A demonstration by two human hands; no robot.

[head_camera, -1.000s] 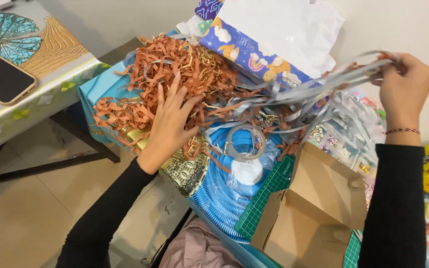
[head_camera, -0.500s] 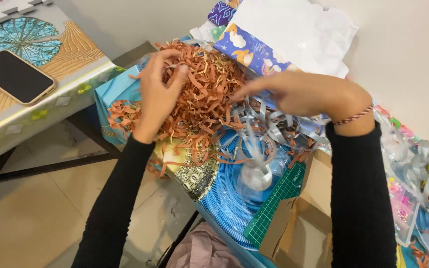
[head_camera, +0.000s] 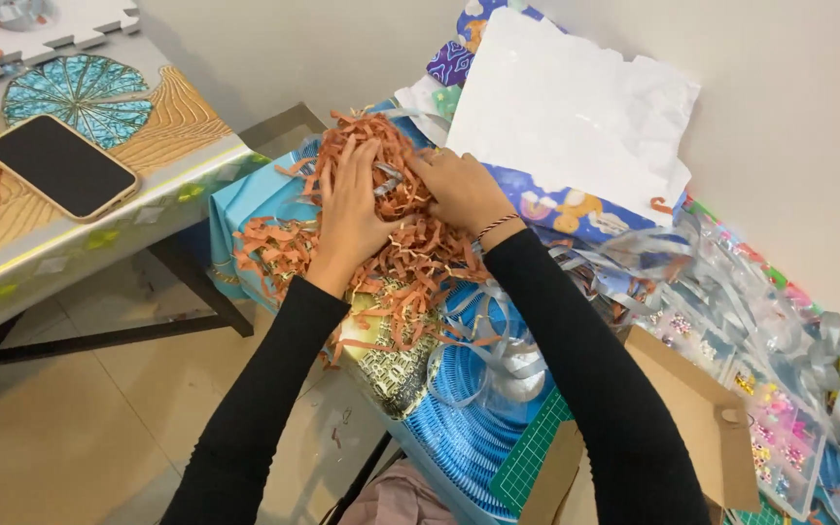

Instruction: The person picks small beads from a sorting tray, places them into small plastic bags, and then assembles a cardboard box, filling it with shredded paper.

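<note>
Both hands press into the orange shreds [head_camera: 396,243], which are heaped on a blue sheet [head_camera: 255,199] at about 11 o'clock from the blue disc [head_camera: 473,428]. The left hand [head_camera: 352,209] lies flat, fingers together and dug into the pile; the right hand [head_camera: 459,190] cups it from 3 o'clock, fingertips buried so I cannot tell whether they pinch. Silver ribbon [head_camera: 498,340] is tangled through the pile's 5 o'clock edge, so a lift would likely drag it along. Loose strands already hang over the 7 o'clock edge and may spill to the floor [head_camera: 60,437]. The phone [head_camera: 60,165] sits well apart at 9 o'clock
</note>
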